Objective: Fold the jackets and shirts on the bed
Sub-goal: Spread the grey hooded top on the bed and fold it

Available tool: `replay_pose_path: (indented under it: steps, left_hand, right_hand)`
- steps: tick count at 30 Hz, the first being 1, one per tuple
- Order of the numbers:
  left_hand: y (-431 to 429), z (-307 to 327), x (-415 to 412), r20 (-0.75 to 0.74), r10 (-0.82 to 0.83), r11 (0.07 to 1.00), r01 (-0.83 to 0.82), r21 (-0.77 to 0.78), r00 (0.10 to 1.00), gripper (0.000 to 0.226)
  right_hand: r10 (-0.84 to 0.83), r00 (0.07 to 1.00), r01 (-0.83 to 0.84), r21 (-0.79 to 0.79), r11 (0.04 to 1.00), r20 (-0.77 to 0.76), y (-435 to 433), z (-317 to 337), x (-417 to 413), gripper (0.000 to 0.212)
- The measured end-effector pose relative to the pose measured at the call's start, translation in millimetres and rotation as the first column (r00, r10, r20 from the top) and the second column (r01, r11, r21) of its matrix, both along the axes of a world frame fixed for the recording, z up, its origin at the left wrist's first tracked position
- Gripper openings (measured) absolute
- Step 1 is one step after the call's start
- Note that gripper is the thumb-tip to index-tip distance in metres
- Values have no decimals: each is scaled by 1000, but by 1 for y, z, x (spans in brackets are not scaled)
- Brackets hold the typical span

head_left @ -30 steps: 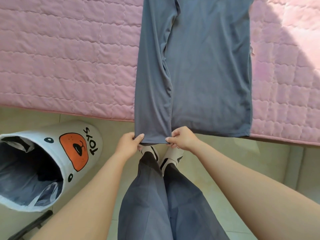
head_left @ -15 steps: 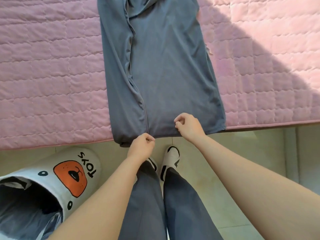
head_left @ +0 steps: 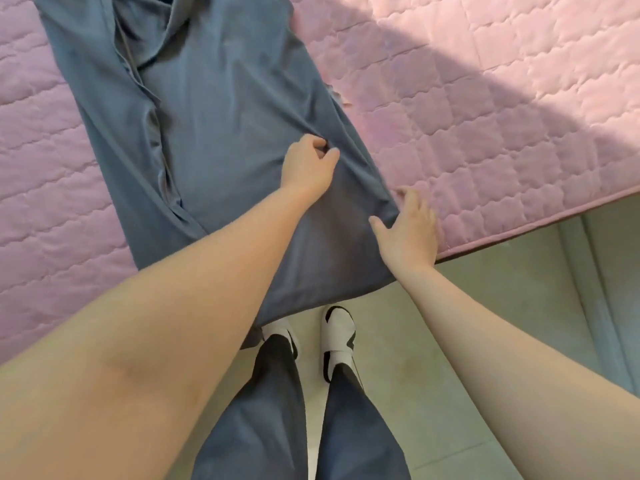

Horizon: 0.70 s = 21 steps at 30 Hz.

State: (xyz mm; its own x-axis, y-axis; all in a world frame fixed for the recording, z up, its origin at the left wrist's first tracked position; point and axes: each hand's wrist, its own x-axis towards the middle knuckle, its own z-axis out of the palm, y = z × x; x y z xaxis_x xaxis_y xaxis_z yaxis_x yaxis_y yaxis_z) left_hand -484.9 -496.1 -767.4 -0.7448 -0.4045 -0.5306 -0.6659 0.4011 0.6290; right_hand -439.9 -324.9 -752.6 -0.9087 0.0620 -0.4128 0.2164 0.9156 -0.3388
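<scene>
The slate-blue soft-fabric shirt point(head_left: 221, 109) lies lengthwise on the pink quilted bed point(head_left: 485, 116), running from the top left of the view down towards you. Its left side is folded in over the middle, and the folded edge forms a wrinkled line down the body of the shirt. The lower hem passes the edge of the bed and hangs above the pale tiled floor point(head_left: 485, 323).

Your left hand point(head_left: 306, 166) is on the right half of the shirt, about midway along the length in view. Its fingers are curled, with the thumb and forefinger closed together on a small pinch of fabric. Creases run out from this point.

Your right hand point(head_left: 408, 233) is at the right edge of the shirt, near the edge of the bed. Its fingers are straight and spread, and it grips nothing. The thumb lies on the fabric and the fingertips reach onto the pink quilting just beside it.

The two hands are near each other but apart.

Below the hem, your feet in white-and-black slippers point(head_left: 339, 327) stand on the floor close to the bed, under dark blue-grey trousers point(head_left: 263, 427).
</scene>
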Motion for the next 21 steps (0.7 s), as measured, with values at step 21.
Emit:
replay_pose_path:
  steps: [21]
  left_hand:
    - [-124,25,36,379,342,864,-447,233,860,10]
  right_hand:
    - [760,533,-654,-389,649,371,-80,27,63,77]
